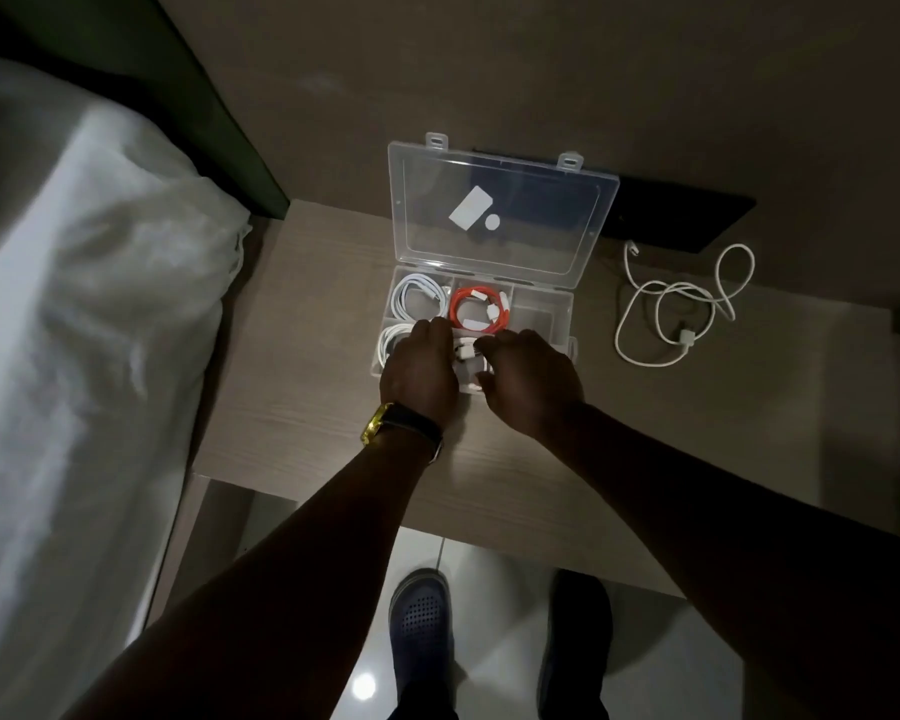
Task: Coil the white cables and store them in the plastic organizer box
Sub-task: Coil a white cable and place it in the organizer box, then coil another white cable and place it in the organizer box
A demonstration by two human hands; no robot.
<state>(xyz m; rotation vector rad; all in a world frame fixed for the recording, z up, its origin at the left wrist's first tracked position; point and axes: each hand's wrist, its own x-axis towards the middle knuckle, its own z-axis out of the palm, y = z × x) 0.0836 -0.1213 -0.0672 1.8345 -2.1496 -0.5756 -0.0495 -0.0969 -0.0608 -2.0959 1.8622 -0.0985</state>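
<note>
The clear plastic organizer box (pixel 546 311) stands on the table with its lid (pixel 505 210) tilted up and back. One coiled white cable (pixel 419 298) fills its back left compartment, an orange cable (pixel 481 309) the back middle, and another white coil (pixel 392 341) the front left. My left hand (pixel 421 368) and my right hand (pixel 528 379) both rest over the front middle compartment, pressing a coiled white cable (pixel 468 356) into it. Most of that cable is hidden under my fingers. A loose, uncoiled white cable (pixel 681 304) lies on the table to the right of the box.
The wooden table (pixel 307 381) sits beside a bed with white sheets (pixel 84 330) on the left. A dark flat object (pixel 687 215) lies behind the box against the wall. My shoes (pixel 419 615) stand on the tiled floor below the table's front edge.
</note>
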